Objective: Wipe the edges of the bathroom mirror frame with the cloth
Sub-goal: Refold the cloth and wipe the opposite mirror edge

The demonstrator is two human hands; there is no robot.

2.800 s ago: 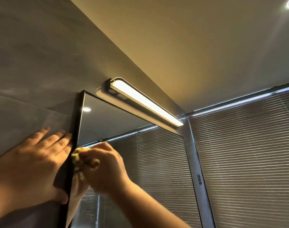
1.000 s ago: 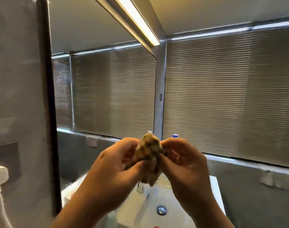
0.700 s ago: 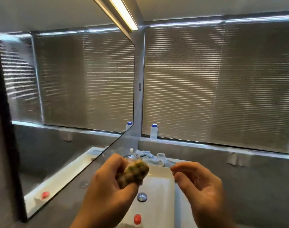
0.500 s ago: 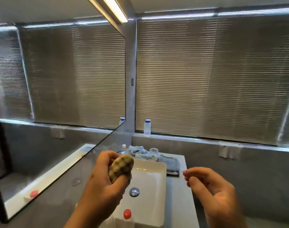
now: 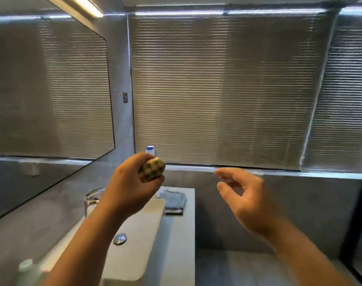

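Note:
My left hand (image 5: 130, 186) grips a balled-up yellow-green checked cloth (image 5: 152, 170) in front of me, above the white sink (image 5: 134, 244). My right hand (image 5: 244, 197) hangs to the right of it with loosely curled fingers and holds nothing. The mirror (image 5: 48, 89) fills the left wall; its thin dark frame edge (image 5: 111, 89) runs down the right side and slants along the bottom. Both hands are well away from the frame.
A lit bar lamp (image 5: 85, 6) sits over the mirror. Closed blinds (image 5: 217, 89) cover the far wall above a ledge with a blue-capped bottle (image 5: 150, 150). A chrome tap (image 5: 92, 198), folded grey cloths (image 5: 174, 200) and a drain (image 5: 120, 238) are at the sink.
My view swung right and down from the mirror's left edge. Both hands held the cloth; the right hand let go and moved right, the left hand kept the cloth and rose.

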